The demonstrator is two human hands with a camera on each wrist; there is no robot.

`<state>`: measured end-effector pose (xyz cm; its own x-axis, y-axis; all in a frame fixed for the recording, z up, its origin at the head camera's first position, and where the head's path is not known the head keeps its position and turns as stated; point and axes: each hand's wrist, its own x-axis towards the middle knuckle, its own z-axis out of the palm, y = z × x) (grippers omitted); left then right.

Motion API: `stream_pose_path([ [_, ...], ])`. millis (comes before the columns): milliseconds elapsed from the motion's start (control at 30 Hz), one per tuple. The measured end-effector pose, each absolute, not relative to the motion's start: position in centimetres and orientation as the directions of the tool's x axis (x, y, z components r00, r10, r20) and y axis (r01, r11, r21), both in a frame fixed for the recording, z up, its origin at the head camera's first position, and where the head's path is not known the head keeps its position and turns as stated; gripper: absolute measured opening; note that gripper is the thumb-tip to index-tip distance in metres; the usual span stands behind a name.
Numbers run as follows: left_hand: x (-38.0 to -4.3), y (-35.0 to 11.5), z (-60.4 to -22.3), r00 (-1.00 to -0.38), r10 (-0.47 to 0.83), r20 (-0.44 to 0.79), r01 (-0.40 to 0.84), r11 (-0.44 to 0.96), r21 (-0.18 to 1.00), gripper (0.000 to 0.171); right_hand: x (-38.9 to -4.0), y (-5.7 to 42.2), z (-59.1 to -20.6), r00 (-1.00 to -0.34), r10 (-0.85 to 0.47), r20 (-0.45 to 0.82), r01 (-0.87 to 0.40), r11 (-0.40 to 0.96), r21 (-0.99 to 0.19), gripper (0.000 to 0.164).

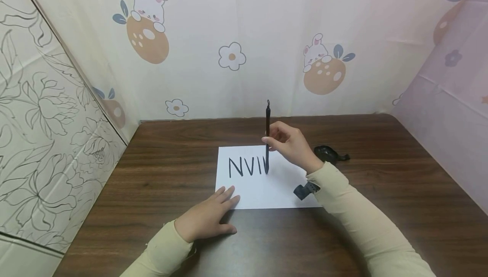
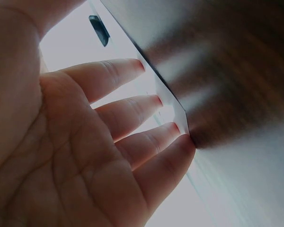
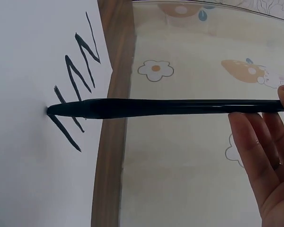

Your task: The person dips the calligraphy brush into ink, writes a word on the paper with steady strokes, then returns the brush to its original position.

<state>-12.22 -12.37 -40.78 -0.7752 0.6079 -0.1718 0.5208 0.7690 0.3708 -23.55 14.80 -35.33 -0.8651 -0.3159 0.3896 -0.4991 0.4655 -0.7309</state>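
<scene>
My right hand (image 1: 291, 143) pinches a black calligraphy brush (image 1: 267, 120) between thumb and fingers, the brush upright over the white paper (image 1: 282, 192). In the right wrist view the dark brush tip (image 3: 54, 109) meets the paper at the lower end of a slanted stroke. Black lettering (image 1: 245, 167) runs along the paper's upper left: an N, a V, an I and a further stroke beside the brush. My left hand (image 1: 209, 215) rests at the paper's lower left corner, fingers spread and straight; in the left wrist view its fingertips (image 2: 138, 66) lie along the paper edge.
On the brown wooden table (image 1: 171, 154), a black ink dish (image 1: 325, 154) with a short spout stands behind the right forearm. A black wrist strap piece (image 1: 303, 191) hangs from the right wrist over the paper. A patterned curtain (image 1: 267, 14) borders the table's back edge.
</scene>
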Motion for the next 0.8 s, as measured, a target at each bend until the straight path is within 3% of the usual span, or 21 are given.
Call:
stream_pose_path([
  [367, -12.2, -12.4, -40.8, -0.775, 0.608, -0.174, 0.520, 0.769, 0.372, 0.075, -24.8, 16.0, -34.6, -0.839, -0.204, 0.505, -0.540, 0.437, -0.720, 0.017],
  [800, -12.1, -12.4, -40.8, -0.777, 0.606, -0.170, 0.519, 0.769, 0.373, 0.075, -25.7, 15.7, -36.1, -0.848, -0.167, 0.503, -0.524, 0.408, -0.748, 0.015],
])
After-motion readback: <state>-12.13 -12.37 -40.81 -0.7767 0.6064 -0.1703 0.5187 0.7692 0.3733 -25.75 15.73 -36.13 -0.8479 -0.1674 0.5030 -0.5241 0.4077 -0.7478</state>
